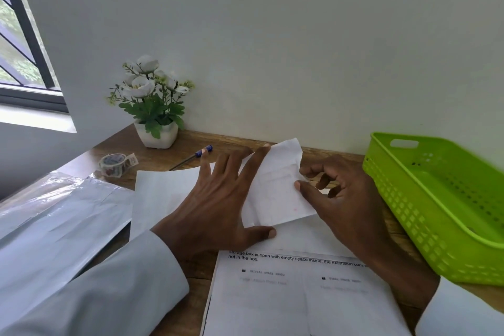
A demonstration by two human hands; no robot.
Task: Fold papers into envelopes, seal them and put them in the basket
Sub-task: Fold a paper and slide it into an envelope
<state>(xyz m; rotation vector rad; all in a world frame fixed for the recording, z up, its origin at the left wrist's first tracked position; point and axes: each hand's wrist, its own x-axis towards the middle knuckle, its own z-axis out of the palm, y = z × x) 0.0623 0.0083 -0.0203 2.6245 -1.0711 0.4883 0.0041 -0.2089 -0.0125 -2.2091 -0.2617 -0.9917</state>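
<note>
White paper, folded small [275, 188], lies on a larger sheet [163, 194] near the back edge of the wooden desk [188, 142]; the left hand [218, 199] presses it flat with fingers spread, evidently to hold the creases. The right hand [335, 194] pinches its right edge between thumb and forefinger, apparently working a fold. The green basket [403, 199] sits at the right edge, within reach and holding no envelope that I can see; tape [116, 164] waits at the back left.

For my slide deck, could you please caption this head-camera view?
Left hand flattens a folded paper while the right hand pinches its edge, beside an empty green basket.
</note>
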